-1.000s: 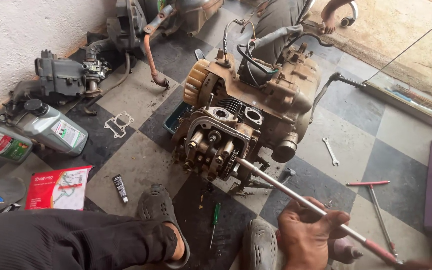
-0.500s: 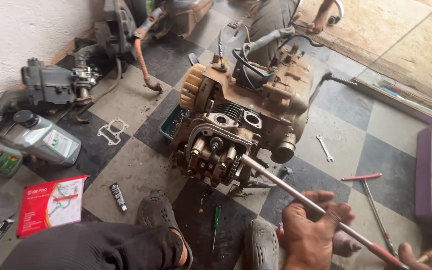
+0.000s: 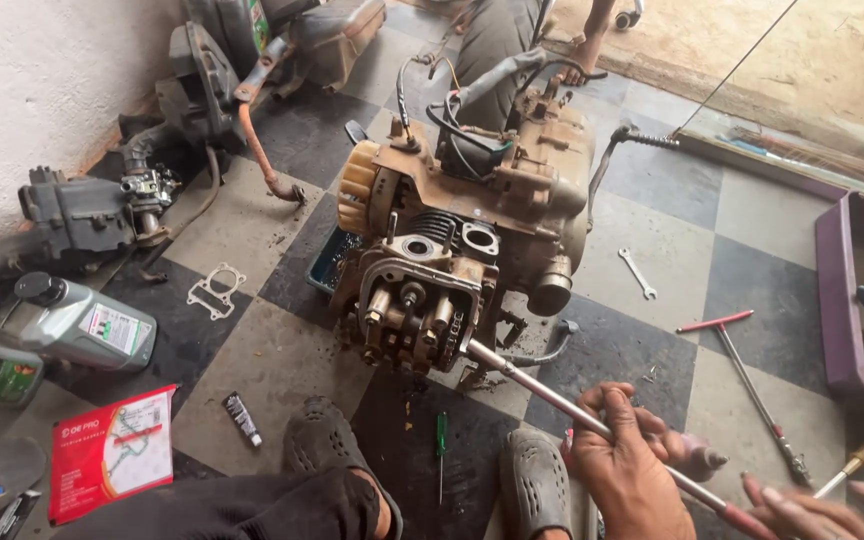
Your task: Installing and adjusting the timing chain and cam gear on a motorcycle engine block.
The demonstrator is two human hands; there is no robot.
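A dirty motorcycle engine (image 3: 492, 200) stands on the chequered floor, its cylinder head (image 3: 412, 305) facing me. A long steel socket wrench (image 3: 532, 385) runs from the head's lower right side down towards me. My left hand (image 3: 637, 475) is wrapped around the middle of its shaft. My right hand (image 3: 822, 505) lies at the bottom right edge with fingers stretched out beside the wrench's red handle end; most of that hand is cut off by the frame. My feet in dark sandals (image 3: 322, 450) rest in front of the engine.
A green screwdriver (image 3: 441, 445) lies between my feet. A red T-handle wrench (image 3: 742, 380), a small spanner (image 3: 638, 273) and a purple tray (image 3: 837, 300) are at the right. A grey oil bottle (image 3: 77, 325), a gasket (image 3: 215, 291), a red packet (image 3: 112, 450) and engine parts are at the left.
My view has shifted a little to the left and down. My left hand keeps its grip on the wrench shaft. The fingers of my right hand have come into view at the bottom right.
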